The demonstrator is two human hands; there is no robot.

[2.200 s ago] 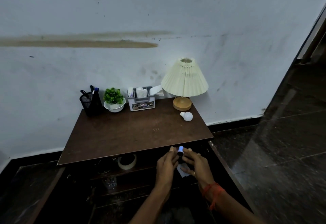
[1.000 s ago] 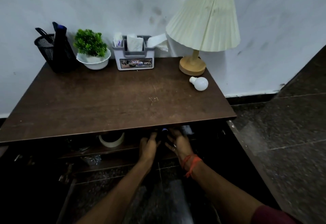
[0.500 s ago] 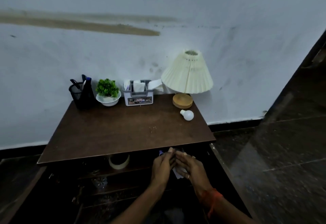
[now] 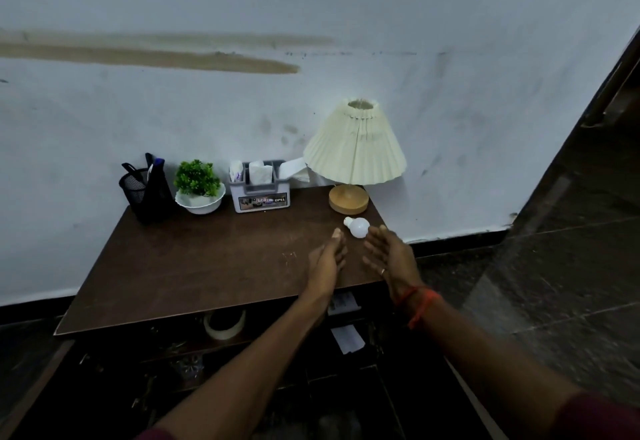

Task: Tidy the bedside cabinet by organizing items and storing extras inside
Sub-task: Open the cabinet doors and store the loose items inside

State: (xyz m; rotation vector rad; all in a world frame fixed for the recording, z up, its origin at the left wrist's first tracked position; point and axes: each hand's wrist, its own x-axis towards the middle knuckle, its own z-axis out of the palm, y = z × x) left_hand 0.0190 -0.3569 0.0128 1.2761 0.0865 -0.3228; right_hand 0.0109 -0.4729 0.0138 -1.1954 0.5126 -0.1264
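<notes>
Bulb (image 4: 357,227) lies on cabinet top (image 4: 207,266), rt rear, just in front of lamp base (image 4: 348,199). My L hand (image 4: 327,259) & R hand (image 4: 389,256) flank it, palms inward; fingers straight, gripping nothing.

Both hands, left hand (image 4: 327,259) and right hand (image 4: 389,256), rose from shelf to bulb (image 4: 358,227).

Cabinet top (image 4: 207,266): dark wood, matt, lightly scuffed
Lamp shade (image 4: 355,148): cream, pleated, cloth-like
Lamp base (image 4: 348,199): pale smooth wood
Bulb (image 4: 358,227): white, smooth
Pen holder (image 4: 136,190): black mesh
Organizer (image 4: 263,197): grey plastic
</notes>
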